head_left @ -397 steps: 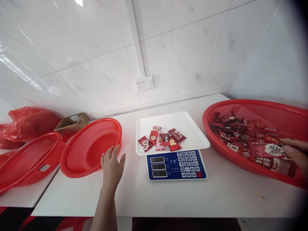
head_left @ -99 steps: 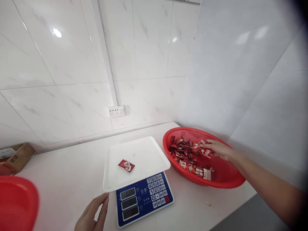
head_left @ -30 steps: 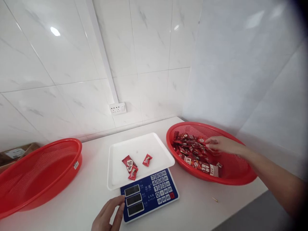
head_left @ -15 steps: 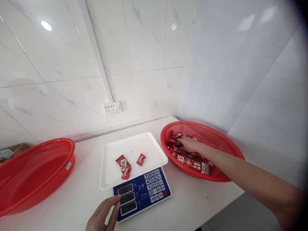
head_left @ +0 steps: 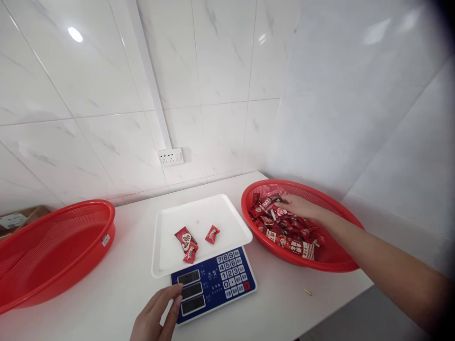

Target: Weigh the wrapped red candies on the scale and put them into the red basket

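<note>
My right hand (head_left: 300, 207) is inside the red plastic basket (head_left: 334, 202) on the right. Its fingers are closed on a small red candy packet (head_left: 279, 211); their undersides are hidden. Many red wrapped candies (head_left: 296, 229) lie around it in the basket. My left hand (head_left: 158, 312) is at the left edge of the blue digital scale (head_left: 222, 300), fingertips by its displays, thumb and forefinger a little apart with nothing between them. On the scale's white tray (head_left: 213, 208) lie a larger red packet (head_left: 184, 238) and two small red candies (head_left: 212, 234), one of them overlapping the larger packet.
Another red basket (head_left: 88, 255) stands at the left, with a cardboard box (head_left: 31, 219) behind it. A small brass-coloured piece (head_left: 308, 292) lies on the white table (head_left: 273, 308) near its front edge. Tiled walls with a socket (head_left: 171, 157) close off the back.
My right hand has lifted slightly from among the candies and shifted right, bringing packets into sight at its fingertips. My left hand stays by the displays. The whole view has shifted slightly.
</note>
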A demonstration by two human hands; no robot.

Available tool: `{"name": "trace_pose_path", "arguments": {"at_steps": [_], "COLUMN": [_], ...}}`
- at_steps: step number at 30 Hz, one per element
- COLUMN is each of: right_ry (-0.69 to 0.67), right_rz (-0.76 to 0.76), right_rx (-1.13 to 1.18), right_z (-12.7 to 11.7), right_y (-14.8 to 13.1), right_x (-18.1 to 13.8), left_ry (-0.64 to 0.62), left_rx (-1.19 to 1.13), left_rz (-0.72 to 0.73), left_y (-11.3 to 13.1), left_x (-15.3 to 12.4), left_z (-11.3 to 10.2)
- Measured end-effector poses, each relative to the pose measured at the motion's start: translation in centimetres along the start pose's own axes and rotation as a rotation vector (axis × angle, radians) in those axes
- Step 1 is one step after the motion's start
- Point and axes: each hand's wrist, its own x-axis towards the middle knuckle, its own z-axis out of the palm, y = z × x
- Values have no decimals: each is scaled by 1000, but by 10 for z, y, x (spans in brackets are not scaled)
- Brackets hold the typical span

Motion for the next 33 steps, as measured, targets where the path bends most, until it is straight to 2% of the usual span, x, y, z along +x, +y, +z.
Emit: {"name": "trace_pose_path", "arguments": {"at_steps": [3, 5, 8, 11, 17, 21, 25, 30, 32, 33], "right_ry": [-7, -25, -67, -103, -238, -246, -180, -110, -167, -241], "right_rz": [13, 13, 27, 35, -161, -220, -217, -121, -105, -101], "right_rx": [139, 246, 456, 592, 407, 326, 234, 349, 427, 463], "right_z": [-3, -4, -1, 8, 54, 91, 109, 103, 101, 101], "right_y": [-10, -22, -49, -80, -125, -146, -153, -140, -134, -132], "right_x": [-9, -16, -28, -36, -36, -31, -24, -35, -50, -60], "left_ry": [7, -43, -123, -119, -117, -140, -133, -125, -131, -135], "left_rx": [26, 35, 38, 49, 20, 16, 14, -4, -24, -42], "left_rz": [16, 38, 58, 55, 75, 45, 23, -10, -38, -54], "left_y": [0, 0, 1, 9, 25, 25, 19, 13, 13, 15], "left_x": [2, 3, 5, 6, 8, 5, 0, -7, -9, -10], "left_z": [-1, -4, -9, -11, -10, -13, -17, -24, -25, -24]}}
